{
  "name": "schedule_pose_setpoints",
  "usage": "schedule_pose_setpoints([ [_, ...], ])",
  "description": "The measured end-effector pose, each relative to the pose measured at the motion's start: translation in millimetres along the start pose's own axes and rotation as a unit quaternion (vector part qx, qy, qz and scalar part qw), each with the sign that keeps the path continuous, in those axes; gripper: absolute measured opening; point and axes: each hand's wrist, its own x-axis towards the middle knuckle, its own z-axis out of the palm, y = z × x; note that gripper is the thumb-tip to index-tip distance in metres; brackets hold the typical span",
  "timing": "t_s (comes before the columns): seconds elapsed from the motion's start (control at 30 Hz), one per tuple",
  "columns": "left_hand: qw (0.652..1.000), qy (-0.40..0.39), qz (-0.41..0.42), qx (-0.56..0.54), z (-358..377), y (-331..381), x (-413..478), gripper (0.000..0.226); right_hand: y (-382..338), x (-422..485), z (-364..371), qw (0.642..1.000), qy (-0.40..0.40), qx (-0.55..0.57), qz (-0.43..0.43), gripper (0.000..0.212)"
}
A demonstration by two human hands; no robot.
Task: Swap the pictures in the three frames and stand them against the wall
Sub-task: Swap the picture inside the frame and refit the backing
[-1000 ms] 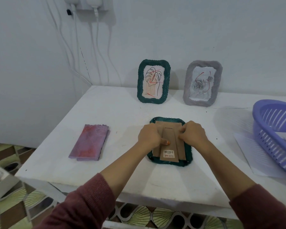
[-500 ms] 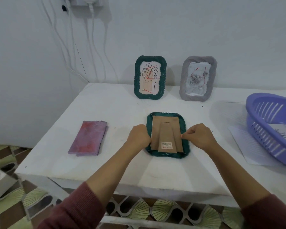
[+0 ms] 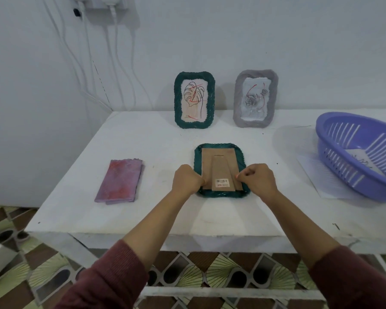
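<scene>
A white table point(image 3: 143, 141) stands against a white wall, with a purple slotted plastic basket point(image 3: 352, 175) at its right edge, resting on a white paper sheet point(image 3: 316, 175). On the left lies a flat pink-and-purple rectangular pad point(image 3: 118, 181).

2 of the 3 picture frames stand upright at the far edge against the wall: a dark green woven frame point(image 3: 178, 101) holding a leaf line drawing, and to its right a grey woven frame point(image 3: 239, 99) holding a rose picture.

A second dark green frame point(image 3: 197, 159) lies face down near the table's middle, its brown cardboard backboard point(image 3: 218, 161) and folded stand facing up.

The left hand point(image 3: 186, 181), fingers curled, grips this frame's near-left edge. The right hand point(image 3: 257, 180) pinches thumb and forefinger at the backboard's right edge.

A barcode sticker point(image 3: 222, 182) sits between the hands.
</scene>
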Motion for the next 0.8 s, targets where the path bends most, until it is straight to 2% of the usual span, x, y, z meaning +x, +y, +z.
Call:
schedule_pose_setpoints([
  [0.17, 0.999, 0.020, -0.010, -0.023, 4.9, 0.0, -4.4, 0.011, 2.4, -3.2, 1.6, 0.999, 0.006, 0.040, 0.008, 0.020],
  [0.33, 0.998, 0.036, -0.032, -0.041, 7.7, 0.8, -8.7, 0.028, 2.4, -3.5, -1.5, 0.999, -0.012, 0.047, 0.003, 0.023],
  [0.47, 0.997, 0.075, -0.010, 0.003, 9.0, 0.1, -10.8, 0.006, 3.3, -0.8, -3.6, 0.999, -0.033, 0.041, -0.001, 0.029],
  [0.6, 0.994, 0.063, 0.079, 0.036, 4.2, -5.5, -20.8, 0.006, 5.6, -1.3, -17.5, 0.996, -0.069, 0.036, -0.030, 0.041],
  [0.63, 0.991, 0.060, 0.111, 0.042, 1.5, -5.9, -25.7, 0.002, 6.2, -2.1, -22.2, 0.995, -0.076, 0.014, -0.059, 0.038],
  [0.7, 0.984, 0.037, 0.158, 0.066, -3.7, -7.8, -32.3, 0.017, 7.2, -3.3, -30.4, 0.987, -0.104, -0.037, -0.115, 0.028],
  [0.8, 0.968, -0.024, 0.210, 0.134, -7.9, -12.2, -33.4, 0.020, 9.6, -3.7, -34.1, 0.965, -0.157, -0.123, -0.171, 0.024],
])
